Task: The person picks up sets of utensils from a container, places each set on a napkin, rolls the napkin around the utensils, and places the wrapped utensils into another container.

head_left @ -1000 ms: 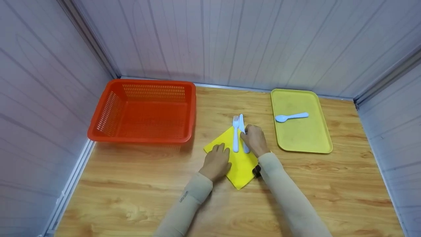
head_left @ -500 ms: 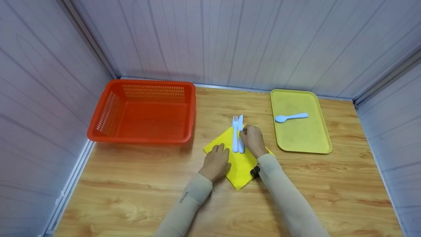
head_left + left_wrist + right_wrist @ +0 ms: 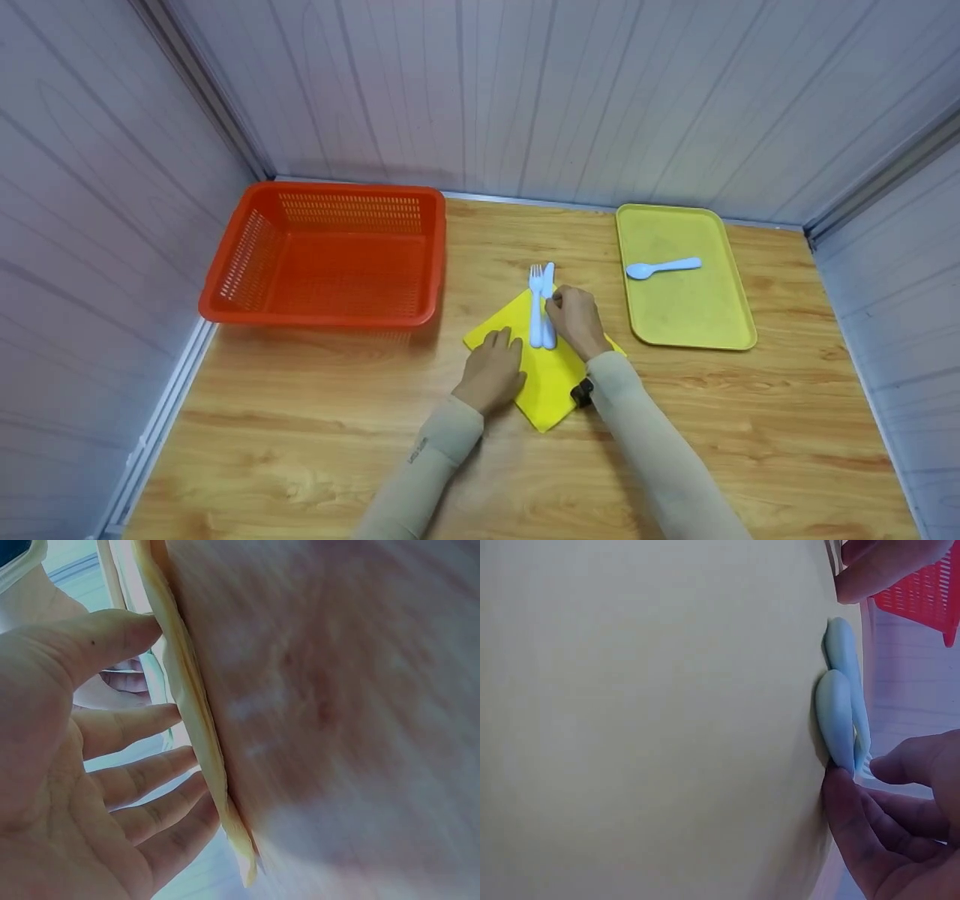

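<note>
A yellow folded napkin [image 3: 551, 386] lies cornerwise on the table. On its upper part a pale blue fork [image 3: 535, 307] and a matching knife [image 3: 548, 279] lie side by side, with their tops past the napkin's edge. My left hand [image 3: 491, 367] rests on the napkin's left side; in the left wrist view its fingertips press on the cloth [image 3: 196, 701] with the fingers spread. My right hand [image 3: 577, 319], fingers curled, pinches the knife from the right. In the right wrist view, a fingertip meets the knife handle [image 3: 835, 716], which sits against the fork handle [image 3: 841, 641].
A red-orange basket [image 3: 322, 319] with slotted sides stands at the back left. To the right is a yellow tray [image 3: 694, 322] with a pale blue spoon [image 3: 664, 268] on it. Panelled walls [image 3: 495, 97] enclose the wooden table [image 3: 315, 450] at the back and sides.
The right hand has shifted the knife slightly left, so that it now lies close beside the fork and straighter. The left hand has stayed in place on the napkin.
</note>
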`<state>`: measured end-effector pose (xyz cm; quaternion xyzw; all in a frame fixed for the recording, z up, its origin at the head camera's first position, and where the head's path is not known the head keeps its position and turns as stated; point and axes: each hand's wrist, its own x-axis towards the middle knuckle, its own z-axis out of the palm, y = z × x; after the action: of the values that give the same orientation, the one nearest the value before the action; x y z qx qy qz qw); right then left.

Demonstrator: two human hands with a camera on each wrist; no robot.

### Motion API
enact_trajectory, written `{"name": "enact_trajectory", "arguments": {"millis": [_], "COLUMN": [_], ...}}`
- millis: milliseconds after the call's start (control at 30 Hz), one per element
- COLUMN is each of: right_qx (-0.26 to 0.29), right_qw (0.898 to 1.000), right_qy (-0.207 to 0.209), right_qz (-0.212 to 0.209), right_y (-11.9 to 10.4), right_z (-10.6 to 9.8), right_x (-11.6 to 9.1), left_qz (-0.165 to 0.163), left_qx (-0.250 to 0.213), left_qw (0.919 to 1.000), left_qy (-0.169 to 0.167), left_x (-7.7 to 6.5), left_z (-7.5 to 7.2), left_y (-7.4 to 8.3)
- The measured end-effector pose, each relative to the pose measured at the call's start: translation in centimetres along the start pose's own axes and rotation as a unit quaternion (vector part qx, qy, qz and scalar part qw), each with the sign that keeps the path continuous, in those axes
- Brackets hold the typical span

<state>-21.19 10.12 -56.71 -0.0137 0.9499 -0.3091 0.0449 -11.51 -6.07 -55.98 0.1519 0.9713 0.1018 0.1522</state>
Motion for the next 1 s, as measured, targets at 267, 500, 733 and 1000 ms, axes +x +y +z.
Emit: {"name": "enact_trajectory", "arguments": {"millis": [267,500,733,1000], "right_qx": [-0.028,-0.092,-0.160,-0.222], "right_qw": [0.999,0.994,0.983,0.971], "right_qy": [0.003,0.018,0.036,0.016], "right_qz": [-0.023,-0.046,-0.078,-0.085], "right_y": [1.5,3.9,8.0,12.3], "right_z": [-3.2,-8.8,-13.0,-14.2], "right_x": [0.4,2.2,4.0,5.2], "left_qz": [0.024,0.096,0.169,0.225], "left_qx": [-0.026,-0.028,0.012,0.078], "left_qw": [0.9993,0.9934,0.9831,0.9700], "left_qy": [0.015,0.058,0.070,0.049], "left_x": [0.9,2.5,5.3,7.9], "left_z": [-0.9,-2.1,-1.8,-0.2], "left_y": [1.1,4.8,8.8,12.8]}}
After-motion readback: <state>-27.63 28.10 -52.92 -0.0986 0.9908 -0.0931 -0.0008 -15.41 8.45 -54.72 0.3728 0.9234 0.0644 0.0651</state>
